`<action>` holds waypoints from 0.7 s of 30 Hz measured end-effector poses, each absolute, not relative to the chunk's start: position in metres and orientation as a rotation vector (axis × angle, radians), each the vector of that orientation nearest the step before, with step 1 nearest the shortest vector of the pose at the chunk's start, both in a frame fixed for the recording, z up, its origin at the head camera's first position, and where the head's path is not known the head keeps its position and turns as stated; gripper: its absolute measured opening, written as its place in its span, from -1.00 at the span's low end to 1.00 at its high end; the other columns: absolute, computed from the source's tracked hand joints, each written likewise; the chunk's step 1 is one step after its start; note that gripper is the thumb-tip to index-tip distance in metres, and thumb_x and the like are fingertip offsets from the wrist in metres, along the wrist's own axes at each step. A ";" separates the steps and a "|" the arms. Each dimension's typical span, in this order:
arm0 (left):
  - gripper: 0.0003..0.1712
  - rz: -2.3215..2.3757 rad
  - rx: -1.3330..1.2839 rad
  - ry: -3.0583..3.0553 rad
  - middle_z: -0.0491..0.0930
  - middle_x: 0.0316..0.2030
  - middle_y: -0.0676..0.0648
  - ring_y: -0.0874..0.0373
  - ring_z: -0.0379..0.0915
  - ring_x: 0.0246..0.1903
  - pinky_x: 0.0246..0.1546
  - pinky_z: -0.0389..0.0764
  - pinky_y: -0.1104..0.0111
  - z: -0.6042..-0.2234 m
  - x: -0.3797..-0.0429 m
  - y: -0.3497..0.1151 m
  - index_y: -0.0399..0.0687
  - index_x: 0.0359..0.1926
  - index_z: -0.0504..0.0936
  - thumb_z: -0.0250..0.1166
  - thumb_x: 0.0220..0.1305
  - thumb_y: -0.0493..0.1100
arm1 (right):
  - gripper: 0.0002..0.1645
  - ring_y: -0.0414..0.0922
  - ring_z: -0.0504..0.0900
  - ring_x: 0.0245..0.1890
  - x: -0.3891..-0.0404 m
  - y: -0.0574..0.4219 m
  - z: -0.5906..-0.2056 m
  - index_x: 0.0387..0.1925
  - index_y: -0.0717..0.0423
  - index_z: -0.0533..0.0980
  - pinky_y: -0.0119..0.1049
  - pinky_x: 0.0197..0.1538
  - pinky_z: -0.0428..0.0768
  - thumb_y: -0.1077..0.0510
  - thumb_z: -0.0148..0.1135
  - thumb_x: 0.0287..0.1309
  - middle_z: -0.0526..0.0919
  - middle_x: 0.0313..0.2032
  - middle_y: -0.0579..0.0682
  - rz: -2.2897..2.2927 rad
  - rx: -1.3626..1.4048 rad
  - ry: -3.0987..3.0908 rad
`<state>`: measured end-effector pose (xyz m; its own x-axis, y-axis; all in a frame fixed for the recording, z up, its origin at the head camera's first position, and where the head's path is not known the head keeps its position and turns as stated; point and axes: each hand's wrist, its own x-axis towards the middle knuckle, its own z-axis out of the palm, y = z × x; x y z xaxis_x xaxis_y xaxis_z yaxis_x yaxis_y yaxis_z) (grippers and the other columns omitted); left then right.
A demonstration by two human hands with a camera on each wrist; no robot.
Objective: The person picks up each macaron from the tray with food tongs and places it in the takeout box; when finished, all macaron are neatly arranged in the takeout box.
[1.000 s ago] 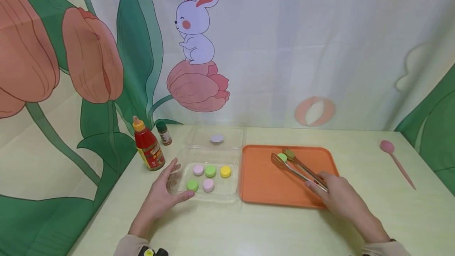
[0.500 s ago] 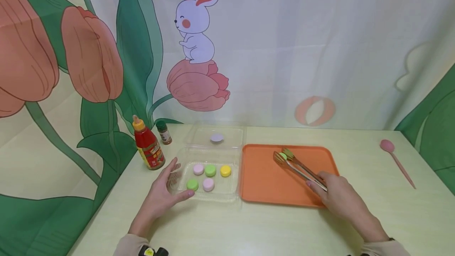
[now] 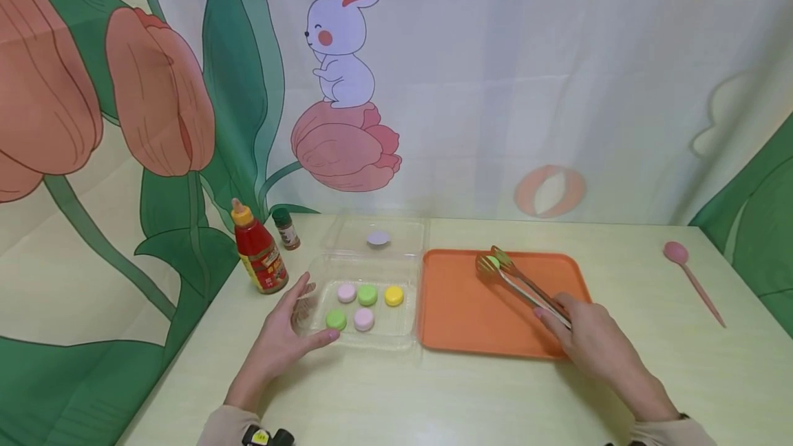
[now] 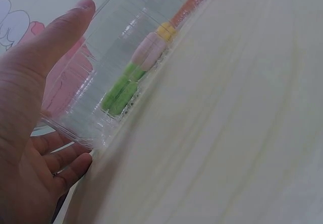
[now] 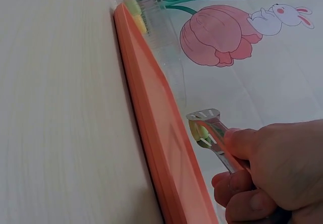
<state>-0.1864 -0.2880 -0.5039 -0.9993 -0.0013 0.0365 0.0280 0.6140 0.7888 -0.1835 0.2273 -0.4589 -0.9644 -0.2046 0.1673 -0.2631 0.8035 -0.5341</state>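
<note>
In the head view my right hand point(image 3: 597, 339) grips metal tongs point(image 3: 526, 288) over the orange tray point(image 3: 458, 319). A green macaron point(image 3: 492, 263) sits between the slotted tips; the right wrist view shows this macaron point(image 5: 199, 130) pinched above the tray's rim. My left hand point(image 3: 281, 343) rests spread at the near left corner of a clear plastic box point(image 3: 387, 343), thumb along the front and fingers at the left side. Inside lie two green macarons point(image 3: 367, 294), two pink macarons point(image 3: 363, 319) and a yellow macaron point(image 3: 394, 295). The left wrist view shows the thumb point(image 4: 65, 30) stretched straight beside the box wall.
Behind the box its hinged lid point(image 3: 409, 236) lies open, bearing a pale label point(image 3: 378, 239). A red sauce bottle point(image 3: 263, 257) and a small green-capped jar point(image 3: 286, 229) stand at the left. To the right lies a pink spoon point(image 3: 690, 281). A printed curtain point(image 3: 464, 88) hangs behind the table.
The tongs have squeezed in on the green macaron and risen slightly with it from the tray. My left hand and the box have kept their places.
</note>
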 end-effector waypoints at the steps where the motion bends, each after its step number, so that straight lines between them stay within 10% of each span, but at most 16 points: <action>1: 0.49 -1.368 -0.023 -2.791 0.28 0.70 -0.10 -0.22 0.07 0.72 0.68 0.08 -0.32 -0.504 -0.186 -0.288 0.21 0.83 -0.03 0.74 0.12 0.28 | -0.57 -0.19 0.40 -0.60 -0.183 0.227 -0.458 -0.06 0.19 0.60 -0.33 -0.57 0.35 -0.14 0.27 0.67 0.40 -0.58 -0.14 0.878 0.376 -2.880; 21: 0.47 -1.366 -0.023 -2.788 0.28 0.70 -0.11 -0.22 0.07 0.72 0.68 0.10 -0.33 -0.501 -0.185 -0.286 0.22 0.83 -0.02 0.74 0.14 0.25 | -0.72 -0.35 0.31 -0.60 -0.173 0.190 -0.424 -0.09 0.02 0.63 -0.38 -0.57 0.32 -0.10 0.31 0.64 0.42 -0.54 -0.23 0.914 0.621 -2.767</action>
<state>-0.1854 -0.2859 -0.5007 -0.9992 -0.0032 0.0397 0.0294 0.6130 0.7896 -0.1727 0.1897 -0.4236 -0.9005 -0.3351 0.2772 -0.4343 0.7266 -0.5324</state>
